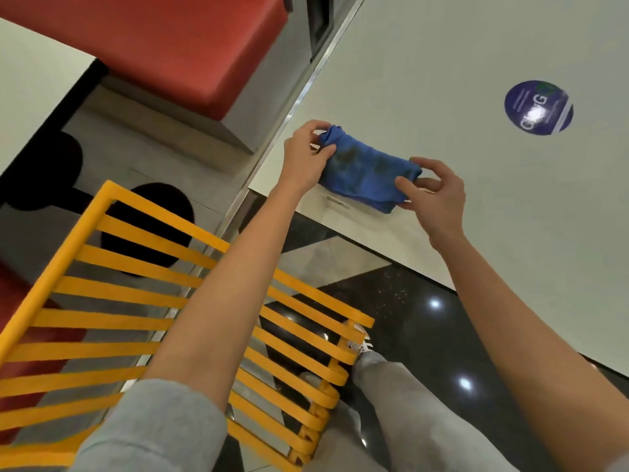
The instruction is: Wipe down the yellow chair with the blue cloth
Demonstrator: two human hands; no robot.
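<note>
The blue cloth (366,170) is folded into a thick strip and lies at the near corner of a white table (442,63). My left hand (306,148) pinches its far left end between thumb and fingers. My right hand (432,189) pinches its right end. Both forearms reach forward over the yellow chair (112,291), a slatted metal seat seen from above at the lower left. The cloth is apart from the chair.
A round blue sticker (538,108) sits on the table's right part. A red padded bench (170,42) stands beyond the chair, with another white table (30,83) at far left. Glossy black floor (408,321) and my grey trouser leg (401,403) lie below.
</note>
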